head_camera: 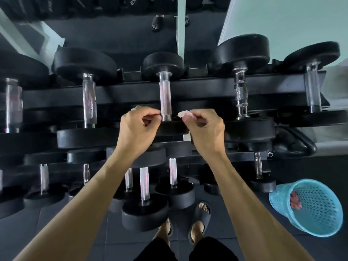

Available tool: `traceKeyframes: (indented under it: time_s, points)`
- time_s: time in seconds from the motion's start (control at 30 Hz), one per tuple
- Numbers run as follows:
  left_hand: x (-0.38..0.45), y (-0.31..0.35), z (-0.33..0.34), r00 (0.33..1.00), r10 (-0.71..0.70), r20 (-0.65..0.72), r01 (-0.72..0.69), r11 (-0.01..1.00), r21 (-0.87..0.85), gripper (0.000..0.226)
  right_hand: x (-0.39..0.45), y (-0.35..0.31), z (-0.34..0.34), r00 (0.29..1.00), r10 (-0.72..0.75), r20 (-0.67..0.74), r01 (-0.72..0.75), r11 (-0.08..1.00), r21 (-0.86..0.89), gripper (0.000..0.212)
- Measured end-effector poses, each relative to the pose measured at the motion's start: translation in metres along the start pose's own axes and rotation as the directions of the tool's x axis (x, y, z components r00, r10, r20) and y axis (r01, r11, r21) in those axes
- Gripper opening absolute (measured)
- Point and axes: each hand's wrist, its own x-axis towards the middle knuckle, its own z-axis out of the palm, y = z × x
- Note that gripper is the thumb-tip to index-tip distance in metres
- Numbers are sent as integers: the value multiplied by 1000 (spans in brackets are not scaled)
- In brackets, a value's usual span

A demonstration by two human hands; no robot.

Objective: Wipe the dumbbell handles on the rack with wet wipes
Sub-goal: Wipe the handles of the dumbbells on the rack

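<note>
Dumbbell handle (165, 97) at the middle of the rack's upper tier is the one in hand: a bare metal bar running from its far black head down to the near head, which sits between the two hands. In the head view, the left hand (140, 127) has its fingers curled, thumb and forefinger pinched right against the near end of the bar; whether a corner of wipe sits in that pinch I cannot tell. The right hand (204, 129) pinches a small crumpled wet wipe (185, 114) just right of the bar, not yet on it. To do this well, I judge the wipe should be spread and wrapped round the bar, then drawn from the near collar to the far one with a twist. A blue basket (308, 208) stands on the floor at near right.
</note>
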Motion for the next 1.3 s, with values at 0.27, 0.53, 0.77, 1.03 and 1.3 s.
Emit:
traceKeyframes:
  time_s: [0.27,0.53,0.77,1.03,1.3]
  points:
    - [22,-36,32,997,31,71,-42,986,161,51,34,3,30,986,70,-150,-73,997,-17,6]
    - [23,-59,52,995,96,28,-97,995,26,55,81,20,46,984,102,-144,-103,995,2,24]
    - [29,-82,32,990,111,86,-103,990,-92,56,112,16,59,999,51,-20,-49,996,68,9]
    - [28,-80,35,994,82,68,-75,993,-91,57,133,18,88,999,-45,10,44,998,52,10]
    - [28,-79,38,996,83,41,-78,991,-109,54,90,18,61,973,-32,230,52,995,-81,18]
